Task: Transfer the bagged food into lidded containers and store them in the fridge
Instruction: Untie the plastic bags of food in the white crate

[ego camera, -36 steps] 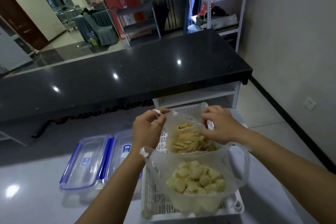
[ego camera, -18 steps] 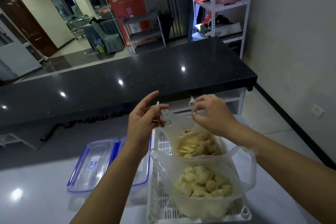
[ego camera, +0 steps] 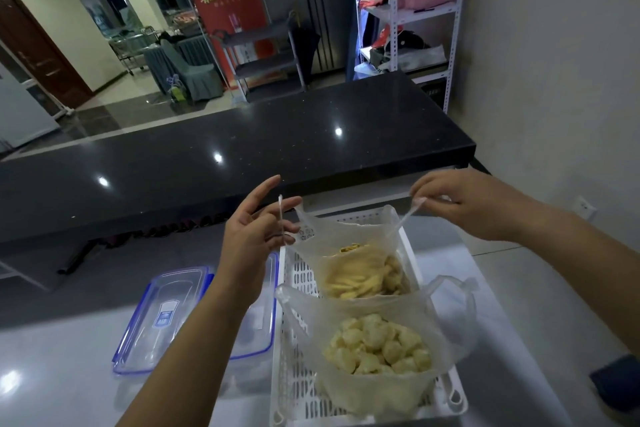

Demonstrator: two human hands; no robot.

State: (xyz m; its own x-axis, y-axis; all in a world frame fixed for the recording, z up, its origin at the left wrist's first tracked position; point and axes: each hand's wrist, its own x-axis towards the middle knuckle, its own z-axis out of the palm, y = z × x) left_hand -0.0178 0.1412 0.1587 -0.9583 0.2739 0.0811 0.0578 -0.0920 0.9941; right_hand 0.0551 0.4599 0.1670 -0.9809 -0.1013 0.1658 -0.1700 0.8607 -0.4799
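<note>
Two clear plastic bags of food stand in a white slotted basket (ego camera: 290, 350). The far bag (ego camera: 360, 270) holds pale yellow strips; the near bag (ego camera: 377, 347) holds round pale lumps. My left hand (ego camera: 256, 229) pinches the far bag's left handle between thumb and fingers. My right hand (ego camera: 460, 201) pinches its right handle, pulled out taut to the right. The bag mouth is spread wide between them. Two clear lidded containers with blue clips (ego camera: 166, 315) lie left of the basket, partly hidden by my left forearm.
The basket and containers rest on a light grey counter (ego camera: 62, 374). A long black countertop (ego camera: 242, 149) runs across behind it. A dark object (ego camera: 620, 381) lies at the counter's right edge. Metal shelving (ego camera: 408, 10) stands at the back right.
My hands have drawn apart, the right one swinging out to the right, and the far bag's handles are now separated and stretched with its mouth spread.
</note>
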